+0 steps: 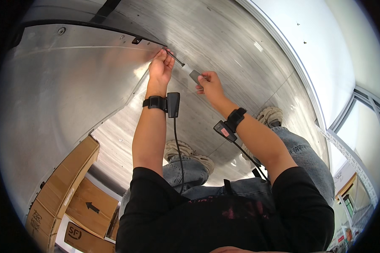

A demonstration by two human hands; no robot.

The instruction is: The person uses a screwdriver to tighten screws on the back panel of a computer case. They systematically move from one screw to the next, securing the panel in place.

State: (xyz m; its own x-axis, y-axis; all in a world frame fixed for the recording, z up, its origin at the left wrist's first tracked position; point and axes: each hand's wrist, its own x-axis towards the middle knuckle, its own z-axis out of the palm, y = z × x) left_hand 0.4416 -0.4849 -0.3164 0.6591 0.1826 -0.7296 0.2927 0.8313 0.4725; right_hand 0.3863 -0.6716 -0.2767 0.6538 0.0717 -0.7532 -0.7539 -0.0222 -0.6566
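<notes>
My right hand (pixel 211 87) grips the grey handle of a screwdriver (pixel 195 75), its fingers closed round the rear end. The dark shaft slants up and left to the far right corner of a large bare metal panel (pixel 84 71). There my left hand (pixel 161 67) is closed, thumb and fingers pinched about the shaft near its tip. Those fingers touch the panel's corner and cover the tip, so whatever it meets is hidden. A screw (pixel 62 30) sits near the panel's far left corner, and a small black clip (pixel 136 40) is on its far edge.
Cardboard boxes (pixel 93 206) stand at the lower left beside the panel. Grey wood-look flooring (pixel 236 55) lies beyond my hands, bounded on the right by a white surface (pixel 312 46). A perforated white metal post (pixel 346 149) stands at right. Black cables (pixel 178 143) hang from my wrist devices.
</notes>
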